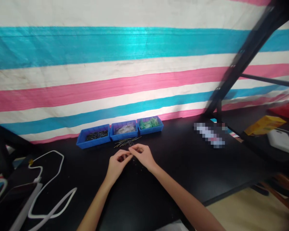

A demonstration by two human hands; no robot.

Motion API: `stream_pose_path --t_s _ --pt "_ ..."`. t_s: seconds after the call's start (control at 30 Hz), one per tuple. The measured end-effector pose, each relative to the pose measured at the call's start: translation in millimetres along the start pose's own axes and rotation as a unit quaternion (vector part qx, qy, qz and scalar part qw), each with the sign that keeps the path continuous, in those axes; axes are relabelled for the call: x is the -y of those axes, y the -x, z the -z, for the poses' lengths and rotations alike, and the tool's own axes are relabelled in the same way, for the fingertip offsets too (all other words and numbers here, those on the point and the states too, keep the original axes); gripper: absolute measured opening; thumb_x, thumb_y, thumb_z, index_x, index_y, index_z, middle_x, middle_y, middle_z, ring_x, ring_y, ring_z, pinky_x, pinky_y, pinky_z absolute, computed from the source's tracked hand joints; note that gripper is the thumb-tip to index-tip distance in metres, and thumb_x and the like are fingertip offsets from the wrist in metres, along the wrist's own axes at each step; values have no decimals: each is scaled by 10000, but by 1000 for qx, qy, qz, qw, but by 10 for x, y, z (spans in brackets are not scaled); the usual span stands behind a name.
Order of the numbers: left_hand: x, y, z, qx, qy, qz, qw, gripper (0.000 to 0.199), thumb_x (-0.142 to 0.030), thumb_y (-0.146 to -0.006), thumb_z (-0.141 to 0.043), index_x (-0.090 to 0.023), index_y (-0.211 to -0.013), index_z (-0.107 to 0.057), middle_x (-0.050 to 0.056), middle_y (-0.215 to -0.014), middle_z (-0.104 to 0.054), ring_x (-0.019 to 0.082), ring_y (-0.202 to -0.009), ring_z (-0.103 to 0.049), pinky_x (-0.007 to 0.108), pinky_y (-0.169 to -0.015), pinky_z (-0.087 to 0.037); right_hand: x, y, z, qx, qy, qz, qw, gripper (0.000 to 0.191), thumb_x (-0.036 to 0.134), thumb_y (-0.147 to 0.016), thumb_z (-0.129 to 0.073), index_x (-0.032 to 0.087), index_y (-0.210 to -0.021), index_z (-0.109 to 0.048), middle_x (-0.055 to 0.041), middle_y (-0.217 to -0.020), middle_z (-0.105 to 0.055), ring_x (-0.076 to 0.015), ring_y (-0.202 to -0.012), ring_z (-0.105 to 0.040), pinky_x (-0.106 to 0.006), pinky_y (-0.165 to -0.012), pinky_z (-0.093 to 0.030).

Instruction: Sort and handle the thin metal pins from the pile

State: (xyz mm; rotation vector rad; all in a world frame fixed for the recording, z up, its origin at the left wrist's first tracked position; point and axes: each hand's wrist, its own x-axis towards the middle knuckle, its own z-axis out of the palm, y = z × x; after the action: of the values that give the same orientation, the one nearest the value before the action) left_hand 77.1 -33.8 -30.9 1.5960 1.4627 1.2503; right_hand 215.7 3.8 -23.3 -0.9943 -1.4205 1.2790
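where l hand (117,163) & r hand (145,156) meet, both are pinched narrow; can't tell if holding sth. thin rods (127,141) lie just beyond, nr blue bins (96,143) on black table (188,163).

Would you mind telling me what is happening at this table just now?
A person's left hand and right hand meet over the black table, their fingers pinched close; anything held there is too small to make out. Just beyond lie loose thin rods. Behind them, three blue bins hold, left to right, dark thin pieces, clear plastic and green pieces.
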Motion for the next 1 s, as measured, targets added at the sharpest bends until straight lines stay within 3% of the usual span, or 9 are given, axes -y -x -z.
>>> stream_pose_path --t_s 0.13,0.27,0.4,0.53,0.67,0.77,0.9,1.0 --pt "-12 -17 78 -39 3 14 999 202 -329 -704 -645 -159 -812 -667 8 -696 -578 96 -591 -484 198 -516 -370 -61 -17 19 -10 10 0 1000 255 383 -719 -617 149 -794 -687 -56 -762 -678 -165 -675 -604 -273 -627 -475" --pt "-41 -92 273 -164 61 66 982 319 -354 -684 -658 -140 -919 -660 47 -772 -651 130 -660 -567 215 -575 -426 -97 -59 60 -36 11 15 999 291 396 -751 -581 144 -870 -667 -62 -796 -667 -172 -724 -605 -279 -667 -476" --pt "-25 -239 482 -276 77 88 954 415 -387 -659 -671 -114 -972 -653 98 -847 -669 152 -667 -596 187 -460 -374 -91 -91 104 -44 14 9 999 313 400 -741 -585 140 -904 -651 -48 -742 -635 -150 -651 -583 -255 -602 -462" --pt "59 -381 600 -321 53 81 942 454 -380 -661 -671 -132 -1039 -631 113 -971 -654 141 -661 -608 164 -404 -356 -75 -89 119 -40 21 5 999 298 389 -735 -588 146 -895 -653 -32 -709 -608 -133 -612 -559 -242 -572 -448" --pt "87 -373 557 -342 5 57 938 648 -353 -694 -656 -208 -1285 -432 114 -1193 -550 127 -709 -609 170 -424 -412 -74 -82 122 -32 33 -2 999 294 382 -736 -584 151 -904 -655 -32 -715 -602 -130 -600 -549 -238 -551 -442" --pt "66 -271 426 -323 -71 6 944 531 -358 -730 -624 -219 -1225 -493 93 -1181 -536 113 -720 -593 191 -502 -451 -83 -82 118 -25 48 4 999 271 357 -733 -584 148 -888 -658 -35 -712 -608 -132 -606 -554 -244 -573 -450" --pt "82 -133 221 -184 -158 -34 969 244 -371 -796 -541 -211 -938 -658 54 -1014 -584 120 -715 -584 226 -569 -473 -93 -68 98 -13 86 16 996 218 313 -730 -579 157 -855 -667 -35 -718 -629 -129 -606 -560 -242 -581 -451" --pt "109 -61 101 -83 -236 -68 966 236 -355 -818 -515 -236 -975 -645 52 -1084 -580 189 -970 -558 329 -804 -465 -109 -54 84 -3 106 28 994 197 283 -728 -573 166 -856 -667 -34 -736 -644 -129 -619 -573 -239 -588 -457"
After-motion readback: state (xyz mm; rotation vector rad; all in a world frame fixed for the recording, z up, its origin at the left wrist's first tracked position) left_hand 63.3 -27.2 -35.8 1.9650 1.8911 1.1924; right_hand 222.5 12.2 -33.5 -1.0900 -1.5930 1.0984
